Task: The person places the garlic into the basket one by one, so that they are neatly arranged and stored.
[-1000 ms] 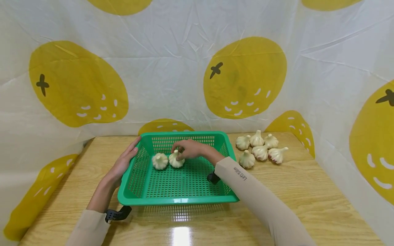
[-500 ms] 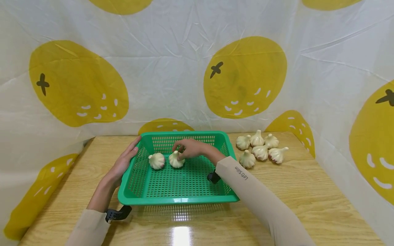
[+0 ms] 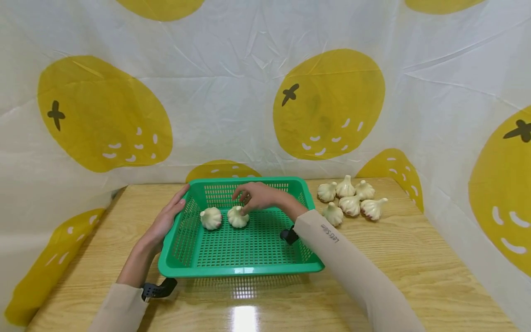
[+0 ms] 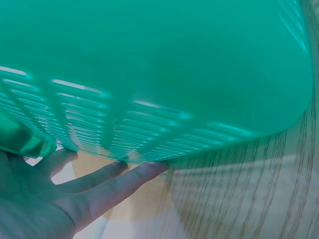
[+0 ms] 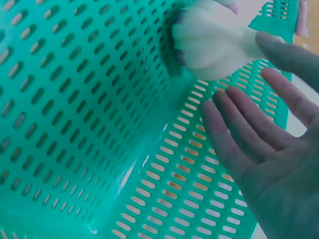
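Note:
Two white garlic bulbs sit on the floor of a green perforated plastic basket (image 3: 249,271). The left bulb (image 3: 211,218) leans with its stem toward the left wall. The other bulb (image 3: 238,217) stands beside it, stem up. Over that second bulb hovers my right hand (image 3: 260,196); its fingers are spread apart, and the thumb tip is at the stem in the right wrist view. My left hand (image 3: 166,219) rests against the basket's left side. In the left wrist view its straight fingers (image 4: 114,186) touch the outer wall; the thumb is not clear there.
Several more garlic bulbs (image 3: 350,205) lie clustered on the wooden table (image 3: 398,258) right of the basket. A white cloth (image 3: 224,115) printed with yellow fruit hangs behind the table and at both sides.
The left bulb has tipped so its stem points left. My right hand has loosened from the second bulb and risen slightly. The left hand and basket stay put.

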Available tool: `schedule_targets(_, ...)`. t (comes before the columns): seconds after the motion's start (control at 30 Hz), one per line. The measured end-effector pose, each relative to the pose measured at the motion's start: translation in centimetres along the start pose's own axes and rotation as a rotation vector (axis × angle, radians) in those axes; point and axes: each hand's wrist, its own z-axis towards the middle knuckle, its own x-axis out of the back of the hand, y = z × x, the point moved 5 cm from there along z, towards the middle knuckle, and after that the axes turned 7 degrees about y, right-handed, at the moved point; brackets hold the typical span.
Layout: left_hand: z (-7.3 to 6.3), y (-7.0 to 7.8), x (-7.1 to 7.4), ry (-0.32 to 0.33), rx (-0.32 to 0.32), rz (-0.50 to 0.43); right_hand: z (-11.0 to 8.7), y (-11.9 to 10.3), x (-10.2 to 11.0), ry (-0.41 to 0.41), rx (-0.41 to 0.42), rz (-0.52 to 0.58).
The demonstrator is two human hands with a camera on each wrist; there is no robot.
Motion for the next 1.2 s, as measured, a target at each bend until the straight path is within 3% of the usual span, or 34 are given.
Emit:
schedule_targets(0.43, -0.1, 0.0, 0.3, -0.007, -0.010, -0.014, -1.2, -0.8, 1.3, -0.001, 0.017, 0.016)
schedule_targets(0.63, 0.0, 0.1, 0.2, -0.015, -0.012, -0.035, -2.3, -1.1, 2.7, 0.033, 0.058, 0.090)
schedule_targets(1.0, 0.1, 0.1, 0.0, -0.011, -0.007, -0.034, -6.3, -1.8, 6.3, 0.166, 0.144, 0.159)
schedule_targets(1.2, 0.1, 0.0, 0.0, -0.008, -0.002, -0.032, -9.0, -1.5, 7.9, 0.238, 0.117, 0.158)
